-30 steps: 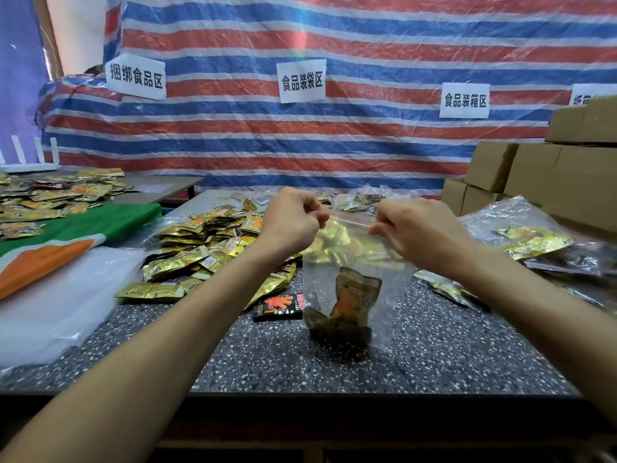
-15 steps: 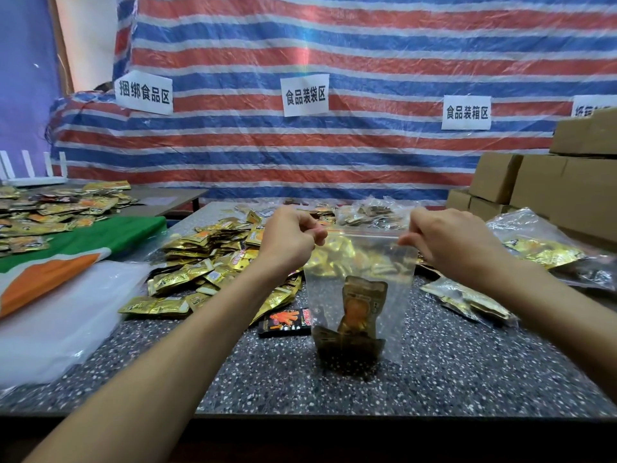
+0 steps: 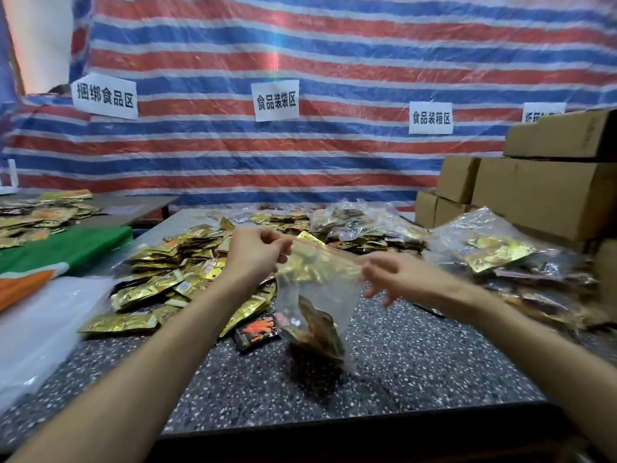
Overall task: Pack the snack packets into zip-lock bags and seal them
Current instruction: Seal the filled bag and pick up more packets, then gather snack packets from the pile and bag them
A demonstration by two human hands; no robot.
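While left grip (image 3: 257,253) pinches bag (image 3: 317,282) | right grip (image 3: 394,279) spread | packet pile (image 3: 160,282) left | cartons (image 3: 534,195) right

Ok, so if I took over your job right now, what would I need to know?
Left hand: pinches the top left corner of the bag.
Right hand: fingers spread beside the top right corner; too blurred to tell if touching.
The bag hangs over the table with some packets in its bottom.
Done: packets are in. Seal: cannot tell.
Left: check the zip, put it with the full bags on the right, then pack the loose pile.
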